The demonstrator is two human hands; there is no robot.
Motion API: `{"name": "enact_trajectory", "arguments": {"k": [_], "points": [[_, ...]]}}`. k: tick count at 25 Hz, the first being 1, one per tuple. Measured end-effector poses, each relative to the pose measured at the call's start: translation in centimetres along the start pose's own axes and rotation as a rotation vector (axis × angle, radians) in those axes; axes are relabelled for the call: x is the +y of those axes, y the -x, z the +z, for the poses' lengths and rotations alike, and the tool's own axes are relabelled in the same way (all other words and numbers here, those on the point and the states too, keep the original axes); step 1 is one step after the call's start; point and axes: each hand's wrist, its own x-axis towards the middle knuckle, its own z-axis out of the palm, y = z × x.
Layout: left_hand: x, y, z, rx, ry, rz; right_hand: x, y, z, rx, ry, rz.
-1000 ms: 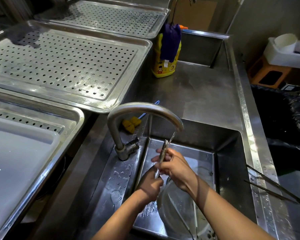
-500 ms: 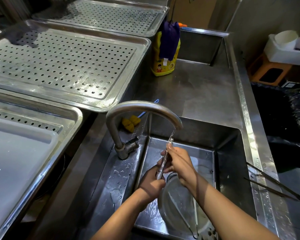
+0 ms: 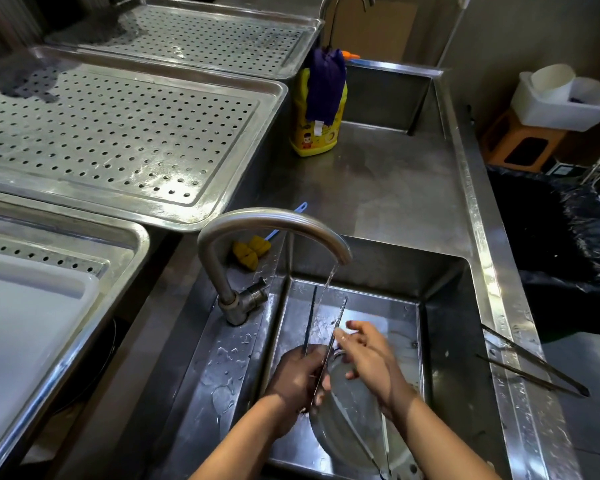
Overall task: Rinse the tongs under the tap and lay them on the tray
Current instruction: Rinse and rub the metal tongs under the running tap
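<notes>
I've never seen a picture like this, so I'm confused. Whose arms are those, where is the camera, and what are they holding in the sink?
The camera sits on a person's head and looks down, so you see their own two arms. There is no machine here. The left hand grips a pair of thin metal tongs, whose two arms are spread apart under the water running from the curved tap. The right hand touches one tong arm, fingers loose. They work over a steel sink with a round glass dish in it. On the left lie metal trays with holes. A yellow soap bottle stands behind, and another pair of tongs rests on the sink's right edge.
</notes>
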Motion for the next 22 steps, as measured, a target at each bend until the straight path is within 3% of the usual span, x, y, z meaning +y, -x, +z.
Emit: {"name": "enact_trajectory", "arguments": {"k": [2,7,12,16,18,22], "points": [[0.6,0.0,1.1,-0.027,0.013,0.01,0.6,0.7,0.9,-0.127,-0.028,-0.005],[1.9,-2.8,3.0,0.341,-0.317,0.164,0.2,0.5,1.0,0.01,-0.126,-0.014],[4.3,-5.1,3.7,0.315,-0.424,0.287,-0.7,0.2,-0.7,0.045,0.248,-0.157],[6.7,-5.7,4.2,0.332,-0.237,0.364,-0.4,0.5,-0.7,-0.065,0.296,-0.198],[8.3,-5.5,3.7,0.357,-0.106,0.335,0.3,1.0,-0.4,-0.122,0.327,-0.197],[8.3,-4.6,2.8,0.323,-0.084,0.234,0.9,1.2,0.4,-0.121,0.236,-0.136]]}}
